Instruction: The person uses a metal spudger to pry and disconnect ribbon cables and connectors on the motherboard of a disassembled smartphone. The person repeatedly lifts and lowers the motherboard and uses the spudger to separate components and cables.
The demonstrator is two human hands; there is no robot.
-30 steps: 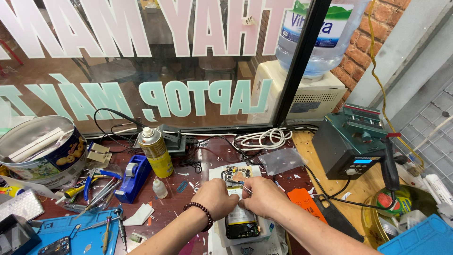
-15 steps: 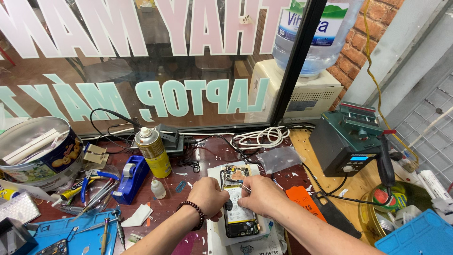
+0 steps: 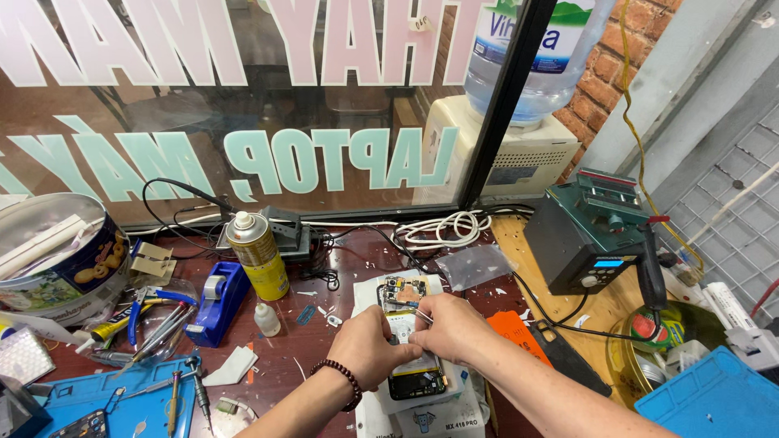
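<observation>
The opened phone (image 3: 408, 341) is kept on its white pad, right in front of the yellow spray can (image 3: 257, 254). Both hands have stayed on it. The left hand (image 3: 372, 347) is curled shut on the phone's edge. The right hand (image 3: 451, 326) is pinched on a thin silver tool (image 3: 423, 318) over the phone's middle. Little has moved, so the same small job is likely still going on.

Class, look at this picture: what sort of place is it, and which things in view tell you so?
Most likely a phone and electronics repair bench: both hands work on an opened phone, with screwdrivers on a blue mat and a soldering station nearby.
</observation>
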